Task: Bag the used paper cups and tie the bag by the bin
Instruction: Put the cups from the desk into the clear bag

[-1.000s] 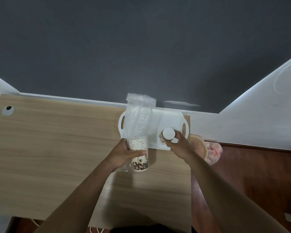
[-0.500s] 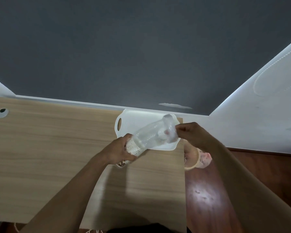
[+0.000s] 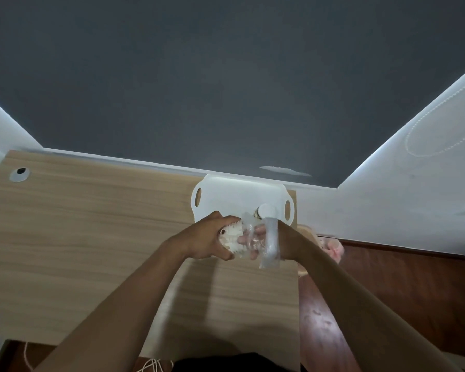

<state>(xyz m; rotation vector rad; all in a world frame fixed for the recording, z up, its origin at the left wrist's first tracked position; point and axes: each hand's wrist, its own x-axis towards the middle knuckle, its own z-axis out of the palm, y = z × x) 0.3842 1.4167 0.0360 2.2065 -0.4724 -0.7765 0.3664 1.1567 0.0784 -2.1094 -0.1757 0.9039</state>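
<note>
Head view: the left hand (image 3: 207,237) grips the stacked paper cups (image 3: 230,237), tipped sideways inside the clear bag (image 3: 270,248) over the desk (image 3: 91,224). At its three o'clock, the right hand (image 3: 286,241) clutches the bag's loose end. At twelve, one lone cup (image 3: 265,210) stands on the white tray (image 3: 226,194). The bin (image 3: 330,245) sits further out at three.

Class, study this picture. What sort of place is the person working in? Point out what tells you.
Probably an office or study room: a wood-grain desk with a cable hole, set against a dark grey wall, and a small lined bin on the wooden floor beside it.
</note>
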